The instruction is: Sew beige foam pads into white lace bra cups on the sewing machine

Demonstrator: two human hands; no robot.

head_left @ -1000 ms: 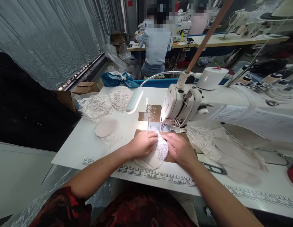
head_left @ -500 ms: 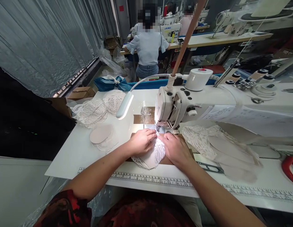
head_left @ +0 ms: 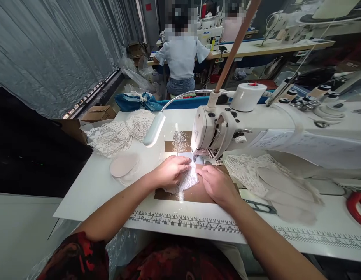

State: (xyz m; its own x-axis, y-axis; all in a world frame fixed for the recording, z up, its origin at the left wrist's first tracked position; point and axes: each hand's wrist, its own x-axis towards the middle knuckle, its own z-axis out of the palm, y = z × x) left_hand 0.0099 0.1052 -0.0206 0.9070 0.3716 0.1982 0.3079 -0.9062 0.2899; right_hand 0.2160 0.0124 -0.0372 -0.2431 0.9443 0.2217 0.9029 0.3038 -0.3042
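A white lace fabric piece (head_left: pixel 189 180) lies under the lit needle area of the white sewing machine (head_left: pixel 208 126). My left hand (head_left: pixel 171 171) rests over the piece's left side, fingers together and bent down onto it, hiding part of it. At the right edge of the lace, my right hand (head_left: pixel 218 182) has its fingers curled, with the fingertips on the fabric close to the presser foot. Fingertips of both hands nearly meet in front of the needle; the exact grip is partly hidden. Brown tape (head_left: pixel 195 196) covers the tabletop beneath.
Lace pieces (head_left: pixel 110 138) and a beige oval (head_left: pixel 124 164) lie left; more lace and beige pieces (head_left: pixel 281 182) lie right. A lamp (head_left: pixel 154 130) leans over the table. A printed ruler (head_left: pixel 180 221) runs along the front edge. Red handles (head_left: pixel 357 208) sit far right. A person (head_left: pixel 182 58) sits ahead.
The lace piece has moved forward and turned under the machine, so less of it shows toward me and more brown tape is bare. My left hand has shifted slightly left and forward.
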